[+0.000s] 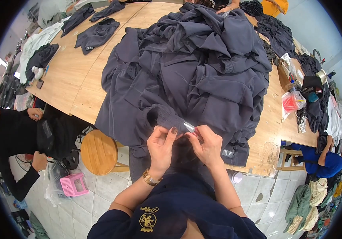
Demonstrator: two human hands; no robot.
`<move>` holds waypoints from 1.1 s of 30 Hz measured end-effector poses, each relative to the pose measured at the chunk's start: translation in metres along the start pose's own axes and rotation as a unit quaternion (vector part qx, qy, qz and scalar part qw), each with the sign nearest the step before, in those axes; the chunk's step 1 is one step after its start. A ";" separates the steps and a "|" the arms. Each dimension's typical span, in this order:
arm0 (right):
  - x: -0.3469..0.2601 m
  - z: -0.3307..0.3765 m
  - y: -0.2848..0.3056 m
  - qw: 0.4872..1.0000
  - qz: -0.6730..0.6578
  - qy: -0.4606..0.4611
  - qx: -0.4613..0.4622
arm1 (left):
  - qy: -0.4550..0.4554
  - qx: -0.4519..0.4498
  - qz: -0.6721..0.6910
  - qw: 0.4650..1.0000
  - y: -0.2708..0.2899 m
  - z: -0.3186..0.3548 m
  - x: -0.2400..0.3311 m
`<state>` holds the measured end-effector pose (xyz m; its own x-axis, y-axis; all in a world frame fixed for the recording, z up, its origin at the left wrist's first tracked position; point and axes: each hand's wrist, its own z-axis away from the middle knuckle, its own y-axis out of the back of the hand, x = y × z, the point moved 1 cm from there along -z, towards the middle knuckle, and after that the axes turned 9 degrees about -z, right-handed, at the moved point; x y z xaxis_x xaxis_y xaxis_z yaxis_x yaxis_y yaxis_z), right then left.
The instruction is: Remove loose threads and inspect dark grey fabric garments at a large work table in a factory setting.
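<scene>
A large heap of dark grey garments [187, 79] covers the middle of the wooden table in front of me. At its near edge my left hand [162, 145] pinches the fabric of one garment just below its gathered elastic cuff [155, 113]. My right hand [207, 145] is closed around a small pair of thread snips [188, 127], whose pale metal blades lie against that fabric. A bit of red shows at the handle between the fingers; the rest is hidden. The two hands nearly touch. Loose threads trail over the heap.
The wooden table [85, 79] bears more dark garments [97, 35] at far left. A round wooden stool [99, 152] and pink plastic stool [74, 185] stand left. A person in black [11, 147] works at left, another in blue [324, 161] at right. A red-filled plastic bag [293, 101] lies right.
</scene>
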<state>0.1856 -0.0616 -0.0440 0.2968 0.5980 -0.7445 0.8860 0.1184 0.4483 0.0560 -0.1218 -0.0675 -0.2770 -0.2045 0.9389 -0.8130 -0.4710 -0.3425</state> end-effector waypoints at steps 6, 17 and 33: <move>-0.002 -0.003 0.001 0.999 0.027 0.019 -0.010 | 0.016 0.010 0.028 0.999 -0.002 0.000 0.002; -0.001 -0.001 0.001 1.000 0.011 0.016 0.018 | 0.031 -0.001 0.038 0.999 -0.003 0.000 0.007; -0.001 -0.001 0.000 0.993 0.089 0.072 -0.002 | 0.044 0.006 0.050 0.998 -0.003 0.000 0.010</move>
<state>0.1849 -0.0613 -0.0429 0.3948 0.7165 -0.5751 0.8228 0.0029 0.5684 0.0561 -0.1225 -0.0570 -0.4006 -0.1743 0.8995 -0.7728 -0.4632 -0.4339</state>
